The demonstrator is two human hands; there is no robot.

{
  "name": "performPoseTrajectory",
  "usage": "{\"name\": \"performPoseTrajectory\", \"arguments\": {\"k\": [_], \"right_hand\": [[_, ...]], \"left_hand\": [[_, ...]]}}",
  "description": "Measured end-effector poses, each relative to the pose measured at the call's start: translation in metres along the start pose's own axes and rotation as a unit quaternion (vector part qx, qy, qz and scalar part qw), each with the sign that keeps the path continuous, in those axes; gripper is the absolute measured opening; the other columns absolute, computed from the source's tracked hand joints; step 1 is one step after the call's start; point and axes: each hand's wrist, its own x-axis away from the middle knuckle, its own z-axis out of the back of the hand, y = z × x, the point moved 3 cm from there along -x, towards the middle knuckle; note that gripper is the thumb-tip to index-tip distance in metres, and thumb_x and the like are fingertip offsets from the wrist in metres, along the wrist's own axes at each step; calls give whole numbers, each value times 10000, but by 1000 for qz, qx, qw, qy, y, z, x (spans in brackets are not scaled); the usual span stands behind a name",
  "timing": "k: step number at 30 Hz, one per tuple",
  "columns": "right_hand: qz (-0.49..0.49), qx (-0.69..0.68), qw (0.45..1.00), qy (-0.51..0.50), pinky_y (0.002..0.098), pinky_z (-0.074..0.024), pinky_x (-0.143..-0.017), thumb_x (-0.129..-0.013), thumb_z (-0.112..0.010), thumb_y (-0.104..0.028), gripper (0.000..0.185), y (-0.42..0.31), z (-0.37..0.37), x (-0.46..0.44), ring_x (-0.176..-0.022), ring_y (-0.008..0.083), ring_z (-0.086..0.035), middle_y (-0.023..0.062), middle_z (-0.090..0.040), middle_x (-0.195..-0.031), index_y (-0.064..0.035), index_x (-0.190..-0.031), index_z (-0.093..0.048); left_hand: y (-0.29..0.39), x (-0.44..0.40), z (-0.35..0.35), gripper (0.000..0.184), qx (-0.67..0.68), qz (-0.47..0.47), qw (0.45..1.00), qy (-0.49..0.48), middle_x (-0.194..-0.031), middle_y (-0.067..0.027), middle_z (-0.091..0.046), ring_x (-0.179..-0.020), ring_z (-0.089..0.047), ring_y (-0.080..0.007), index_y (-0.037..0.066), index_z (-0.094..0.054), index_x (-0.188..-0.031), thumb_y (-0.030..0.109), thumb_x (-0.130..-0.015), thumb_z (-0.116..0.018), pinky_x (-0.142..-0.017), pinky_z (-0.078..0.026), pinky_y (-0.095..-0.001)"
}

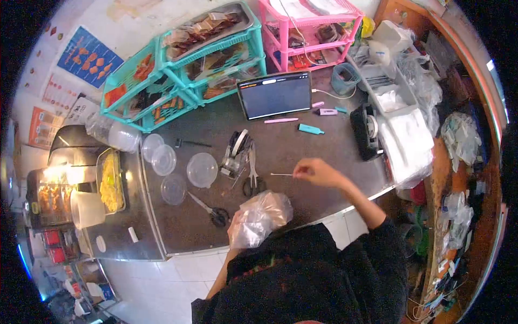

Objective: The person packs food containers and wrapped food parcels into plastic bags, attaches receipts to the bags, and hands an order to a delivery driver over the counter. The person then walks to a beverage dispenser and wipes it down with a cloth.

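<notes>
Through the head camera, I see the left hand (232, 229) mostly hidden by a shiny clear bag (260, 222) at the table's (334, 143) near edge. I can't tell if its fingers are squeezing, or what is inside the bag. The right hand (317, 172) pinches a thin white stick (281, 174) over the table. I count two pairs of scissors (218, 217) and four round clear lids (202, 170). A tray (124, 191) holds yellow food (110, 183). Some things in the teal baskets (123, 121) look too blurry to name.
</notes>
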Motion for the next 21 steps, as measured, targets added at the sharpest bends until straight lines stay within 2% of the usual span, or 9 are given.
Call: {"name": "performPoseTrajectory", "arguments": {"k": [3, 6, 10, 12, 13, 14, 18, 20, 21], "right_hand": [[-63, -119, 988, 80, 287, -466, -662, -759, -622, -104, 95, -52, -34, 17, -727, 149, -601, 95, -636, -784, -29, -815, -640], [-1, -183, 971, 151, 247, -442, -653, -751, -649, -88, 109, -58, -79, 24, -728, 120, -560, 35, -621, -793, -41, -849, -638], [64, -103, 965, 234, 234, -428, -630, -719, -671, -82, 125, -54, -119, 31, -733, 111, -541, 29, -600, -795, -53, -839, -650], [44, -138, 968, 205, 219, -419, -623, -710, -676, -83, 130, -48, -121, 34, -735, 94, -531, 16, -593, -798, -58, -834, -650], [20, -166, 968, 188, 216, -419, -625, -711, -676, -84, 125, -48, -119, 37, -733, 87, -529, 12, -595, -797, -59, -832, -650], [-5, -194, 966, 171, 213, -418, -626, -713, -675, -85, 121, -48, -115, 41, -732, 81, -527, 9, -598, -796, -59, -829, -650], [-57, -152, 974, 159, 204, -420, -580, -752, -625, -38, 73, -37, -81, 58, -637, 61, -527, 29, -602, -774, -22, -823, -626], [-25, -111, 976, 188, 222, -426, -590, -734, -622, -19, 86, -46, -75, 57, -652, 82, -530, 42, -593, -769, -11, -819, -613], [-9, -91, 975, 203, 231, -428, -596, -725, -621, -10, 93, -50, -76, 55, -660, 92, -531, 49, -589, -766, -6, -817, -606]], "left_hand": [[-4, -4, -3, 396, -15, -6, 1000, 22, -879, -148, -601, -791, -587, -270, 42, -583, -991, 272, -678, -658, -689, -455, -367], [-9, -6, -5, 392, -33, -7, 999, 35, -859, -148, -609, -776, -592, -271, 45, -588, -982, 279, -675, -659, -673, -463, -368], [-18, -3, -8, 387, -70, 17, 997, 18, -832, -148, -620, -756, -599, -271, 49, -595, -970, 287, -671, -660, -652, -473, -370], [-6, -3, 2, 378, -38, 43, 998, -3, -795, -134, -624, -739, -599, -275, 55, -607, -950, 287, -659, -672, -651, -473, -379], [5, 2, 11, 369, -59, -103, 979, 164, -802, -122, -633, -741, -609, -248, 61, -619, -951, 286, -664, -674, -656, -480, -346], [2, 1, 9, 410, 58, -158, 973, 159, -864, -102, -640, -802, -612, -223, 49, -596, -1012, 288, -685, -664, -708, -477, -313], [-34, -8, -19, 331, 322, -54, 944, 41, -1047, -127, -562, -917, -561, -250, 34, -505, -1095, 251, -847, -479, -767, -471, -358], [-19, -12, -7, 312, 358, -37, 932, 34, -1042, -119, -571, -915, -566, -230, 27, -514, -1085, 230, -850, -482, -781, -464, -340], [15, -8, 23, 310, 332, -43, 941, 55, -990, -104, -600, -884, -583, -204, 24, -545, -1054, 218, -812, -532, -779, -457, -311]]}}
